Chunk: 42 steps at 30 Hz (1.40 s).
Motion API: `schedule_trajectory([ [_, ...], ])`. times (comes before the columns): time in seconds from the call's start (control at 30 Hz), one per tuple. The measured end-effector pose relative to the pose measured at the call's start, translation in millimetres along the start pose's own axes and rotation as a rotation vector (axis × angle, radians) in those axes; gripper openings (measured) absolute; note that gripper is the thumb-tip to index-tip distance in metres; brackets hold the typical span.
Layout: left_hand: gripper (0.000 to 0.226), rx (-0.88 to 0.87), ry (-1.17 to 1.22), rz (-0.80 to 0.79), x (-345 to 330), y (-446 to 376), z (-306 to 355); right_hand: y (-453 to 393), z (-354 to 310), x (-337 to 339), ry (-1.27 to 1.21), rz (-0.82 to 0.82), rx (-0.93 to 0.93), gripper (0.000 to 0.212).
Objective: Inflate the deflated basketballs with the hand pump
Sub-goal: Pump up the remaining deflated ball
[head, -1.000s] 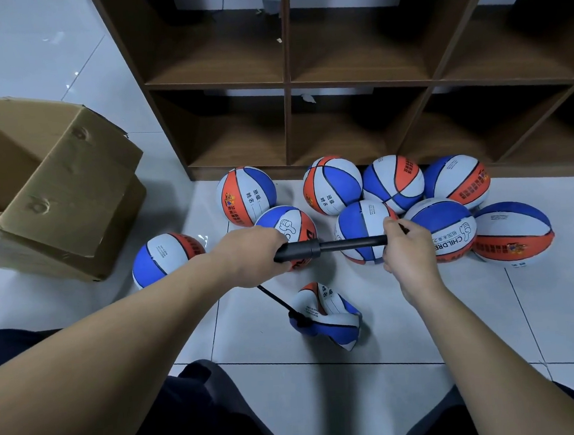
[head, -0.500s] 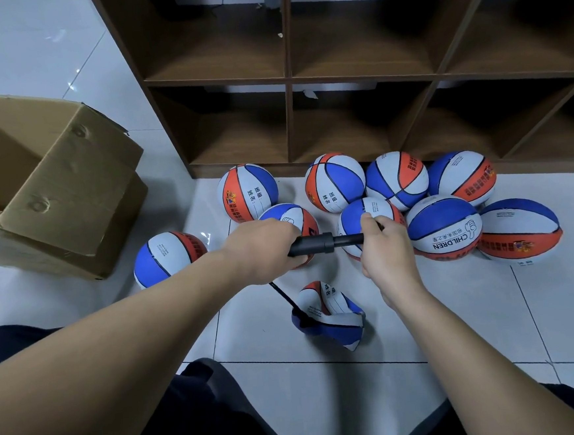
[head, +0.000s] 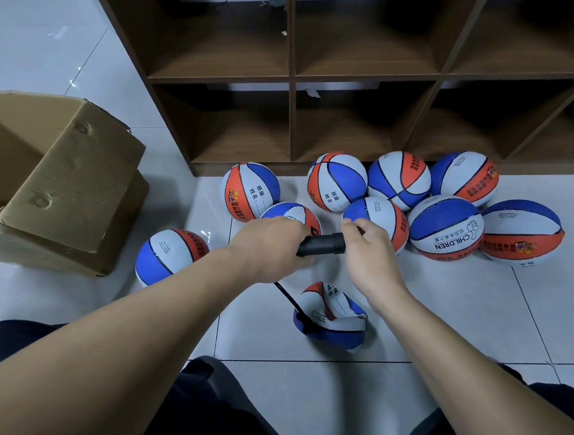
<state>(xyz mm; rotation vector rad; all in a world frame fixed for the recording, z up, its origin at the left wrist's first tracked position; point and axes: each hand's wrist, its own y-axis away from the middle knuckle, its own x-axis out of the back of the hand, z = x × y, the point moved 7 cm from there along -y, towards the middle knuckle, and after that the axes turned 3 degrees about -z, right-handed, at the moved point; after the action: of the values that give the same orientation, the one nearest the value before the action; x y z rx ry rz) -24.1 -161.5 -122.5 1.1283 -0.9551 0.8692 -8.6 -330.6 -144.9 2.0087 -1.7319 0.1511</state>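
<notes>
A crumpled, deflated red-white-blue basketball (head: 331,313) lies on the floor tiles below my hands. A thin black hose (head: 290,301) runs from it up to the black hand pump (head: 320,245), held level above the floor. My left hand (head: 270,246) grips the pump's barrel. My right hand (head: 366,245) grips the handle end, pushed in close against the barrel. Only a short piece of the pump shows between my hands.
Several round inflated basketballs (head: 446,227) crowd the floor in front of a brown wooden cubby shelf (head: 290,79). One more ball (head: 168,255) sits left, beside an open cardboard box (head: 56,187). My dark-trousered knees (head: 205,412) frame the bottom.
My right hand has pushed the pump handle leftwards into the barrel, so the rod seen a second ago is now hidden. My left hand has stayed on the barrel.
</notes>
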Motion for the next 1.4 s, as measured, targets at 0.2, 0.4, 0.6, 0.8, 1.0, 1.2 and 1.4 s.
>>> schedule_trajectory([
  [0.2,0.027,0.012,0.026,-0.002,4,0,1,-9,6,13,-0.059,0.042,-0.035,0.037],
  [0.4,0.022,0.076,0.015,-0.035,0,3,-16,-20,23,78,-0.276,0.246,-0.137,0.034],
  [0.6,0.025,0.068,-0.005,-0.015,5,0,-14,-17,22,80,-0.318,0.278,-0.132,0.038],
  [0.8,0.017,0.073,-0.048,-0.009,3,1,-17,-16,15,64,-0.197,0.297,-0.089,0.035],
  [1.0,0.018,0.065,-0.076,-0.016,6,-1,-14,-10,10,36,-0.15,0.197,-0.115,0.042],
  [1.2,0.022,0.036,-0.043,0.015,8,1,-4,-4,-1,15,-0.083,0.108,-0.079,0.042],
  [1.4,0.027,0.019,-0.026,0.029,1,-1,3,7,-8,3,-0.006,0.057,-0.029,0.041],
])
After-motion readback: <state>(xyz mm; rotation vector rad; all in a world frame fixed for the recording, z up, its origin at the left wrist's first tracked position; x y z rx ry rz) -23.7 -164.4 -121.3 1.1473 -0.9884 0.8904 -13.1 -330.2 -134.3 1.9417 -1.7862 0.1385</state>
